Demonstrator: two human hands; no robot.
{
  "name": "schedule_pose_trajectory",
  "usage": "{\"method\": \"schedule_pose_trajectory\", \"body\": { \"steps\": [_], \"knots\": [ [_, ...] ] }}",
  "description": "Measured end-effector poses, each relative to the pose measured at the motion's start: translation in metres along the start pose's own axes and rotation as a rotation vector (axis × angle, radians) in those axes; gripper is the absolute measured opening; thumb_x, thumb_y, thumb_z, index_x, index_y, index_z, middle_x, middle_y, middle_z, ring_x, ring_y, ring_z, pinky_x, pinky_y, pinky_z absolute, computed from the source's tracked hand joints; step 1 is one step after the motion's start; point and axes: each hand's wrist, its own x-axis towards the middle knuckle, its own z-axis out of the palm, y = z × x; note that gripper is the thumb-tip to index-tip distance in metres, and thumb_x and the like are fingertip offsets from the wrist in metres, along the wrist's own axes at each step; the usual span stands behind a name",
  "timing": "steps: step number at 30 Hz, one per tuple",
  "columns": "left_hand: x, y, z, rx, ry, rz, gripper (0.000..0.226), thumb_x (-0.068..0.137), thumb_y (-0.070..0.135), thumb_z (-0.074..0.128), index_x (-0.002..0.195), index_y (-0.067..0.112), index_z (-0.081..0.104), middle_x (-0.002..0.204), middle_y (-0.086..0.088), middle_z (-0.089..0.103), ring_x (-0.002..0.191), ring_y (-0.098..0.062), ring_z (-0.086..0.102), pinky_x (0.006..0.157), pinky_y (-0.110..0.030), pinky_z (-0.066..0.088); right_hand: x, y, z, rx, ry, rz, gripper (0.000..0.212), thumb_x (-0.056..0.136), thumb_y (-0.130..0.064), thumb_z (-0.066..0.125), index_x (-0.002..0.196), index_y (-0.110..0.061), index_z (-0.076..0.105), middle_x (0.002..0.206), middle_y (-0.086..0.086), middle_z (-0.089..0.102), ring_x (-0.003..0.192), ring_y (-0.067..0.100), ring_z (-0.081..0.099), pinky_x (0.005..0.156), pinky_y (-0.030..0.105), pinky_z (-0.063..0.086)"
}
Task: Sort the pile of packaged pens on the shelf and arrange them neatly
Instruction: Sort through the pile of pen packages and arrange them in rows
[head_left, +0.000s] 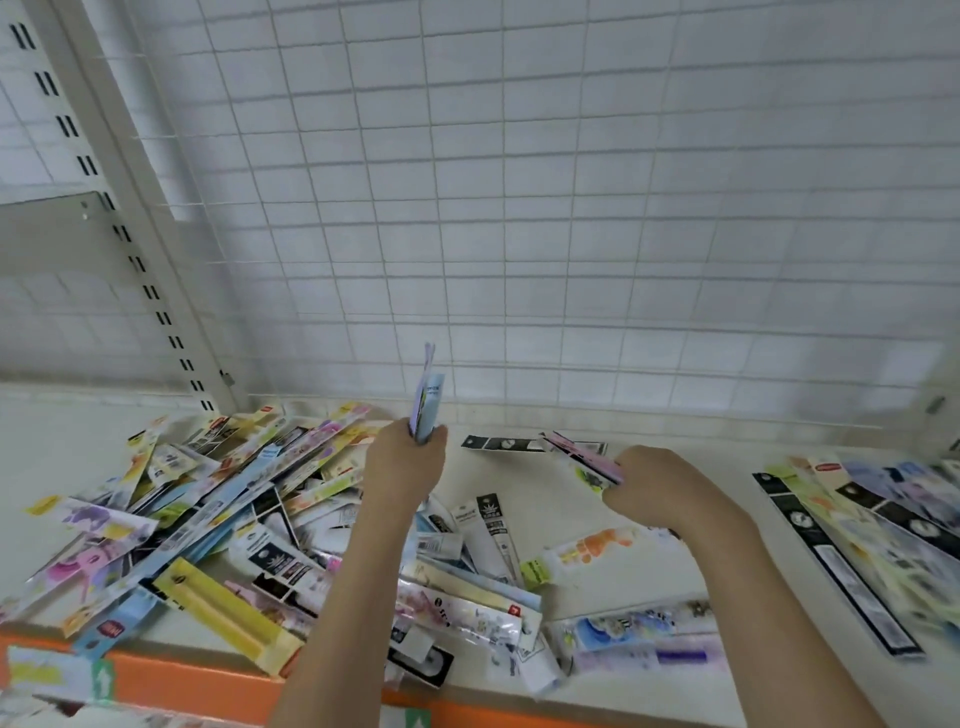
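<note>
Centrally, lying heaped across the left and middle of the shelf (649, 582): pile of packaged pens (218, 519), packets overlapping at all angles, printing too blurred for reading any brand. Sitting far right, laid side by side in a neater slanted row: sorted packets (872, 530). Rising upright above the pile, left hand (408, 457), forearm reaching up from the near edge, fingers curling round a thin bundle of packets (428, 395) standing on end. Hovering right of it, right hand (652, 488), fingers pinching a pink packet (587, 457) angled toward the far left. Standing behind everything, white wire grid (519, 208).
</note>
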Motion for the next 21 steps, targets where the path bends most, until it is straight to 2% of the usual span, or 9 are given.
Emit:
{"method": "schedule_pose_trajectory", "body": {
  "steps": [7, 9, 11, 13, 15, 17, 19, 21],
  "knots": [
    [0.006, 0.012, 0.031, 0.095, -0.123, 0.009, 0.031, 0.086, 0.022, 0.056, 0.063, 0.008, 0.041, 0.058, -0.005, 0.041, 0.049, -0.018, 0.035, 0.048, -0.025, 0.029, -0.021, 0.017, -0.006, 0.169, -0.053, -0.041, 0.022, 0.083, -0.016, 0.052, 0.065, -0.015, 0.04, 0.059, 0.001, 0.04, 0.051, 0.018, 0.039, 0.048, 0.027, 0.028],
    [0.006, 0.017, 0.038, 0.034, -0.183, -0.033, 0.029, 0.086, 0.024, 0.055, 0.063, 0.008, 0.046, 0.059, -0.005, 0.052, 0.041, -0.014, 0.04, 0.045, -0.02, 0.032, -0.024, 0.021, -0.006, 0.178, -0.024, -0.052, 0.024, 0.084, -0.016, 0.052, 0.063, -0.016, 0.039, 0.06, 0.001, 0.041, 0.053, 0.018, 0.041, 0.05, 0.027, 0.029],
    [0.003, 0.024, 0.045, -0.011, -0.272, -0.103, 0.026, 0.087, 0.027, 0.054, 0.068, 0.011, 0.051, 0.062, -0.005, 0.063, 0.029, -0.007, 0.038, 0.036, -0.014, 0.031, -0.026, 0.021, -0.007, 0.186, -0.01, -0.061, 0.022, 0.084, -0.016, 0.052, 0.065, -0.017, 0.041, 0.062, 0.0, 0.044, 0.055, 0.018, 0.043, 0.051, 0.028, 0.031],
    [0.004, 0.027, 0.052, 0.039, -0.328, -0.134, 0.029, 0.089, 0.035, 0.053, 0.074, 0.011, 0.052, 0.066, -0.006, 0.068, 0.025, -0.004, 0.039, 0.035, -0.013, 0.033, -0.028, 0.021, -0.007, 0.198, -0.007, -0.069, 0.021, 0.084, -0.017, 0.052, 0.066, -0.018, 0.042, 0.063, 0.0, 0.046, 0.056, 0.018, 0.044, 0.051, 0.027, 0.031],
    [0.007, 0.029, 0.06, 0.152, -0.321, -0.121, 0.039, 0.087, 0.045, 0.054, 0.078, 0.007, 0.053, 0.068, -0.007, 0.067, 0.039, -0.009, 0.049, 0.041, -0.019, 0.038, -0.03, 0.022, -0.006, 0.2, -0.011, -0.075, 0.023, 0.084, -0.017, 0.053, 0.065, -0.019, 0.041, 0.063, 0.0, 0.045, 0.056, 0.017, 0.044, 0.051, 0.027, 0.031],
    [0.008, 0.028, 0.066, 0.285, -0.29, -0.088, 0.046, 0.085, 0.048, 0.058, 0.075, 0.004, 0.052, 0.062, -0.004, 0.057, 0.051, -0.015, 0.049, 0.043, -0.022, 0.036, -0.031, 0.023, -0.004, 0.19, -0.011, -0.07, 0.024, 0.084, -0.018, 0.053, 0.064, -0.019, 0.039, 0.063, -0.001, 0.044, 0.055, 0.016, 0.042, 0.051, 0.027, 0.03],
    [0.006, 0.026, 0.069, 0.344, -0.275, -0.069, 0.045, 0.083, 0.045, 0.062, 0.066, 0.007, 0.046, 0.057, 0.0, 0.048, 0.05, -0.012, 0.045, 0.041, -0.022, 0.031, -0.031, 0.025, -0.003, 0.168, 0.005, -0.05, 0.026, 0.084, -0.018, 0.052, 0.063, -0.019, 0.036, 0.063, -0.001, 0.042, 0.054, 0.016, 0.04, 0.051, 0.028, 0.028],
    [0.006, 0.024, 0.072, 0.381, -0.271, -0.058, 0.04, 0.082, 0.042, 0.064, 0.073, 0.007, 0.048, 0.059, 0.001, 0.045, 0.051, -0.01, 0.042, 0.041, -0.021, 0.029, -0.03, 0.028, -0.002, 0.159, 0.03, -0.025, 0.027, 0.085, -0.019, 0.051, 0.064, -0.019, 0.034, 0.064, 0.0, 0.042, 0.055, 0.016, 0.039, 0.051, 0.029, 0.027]
  ]
}}
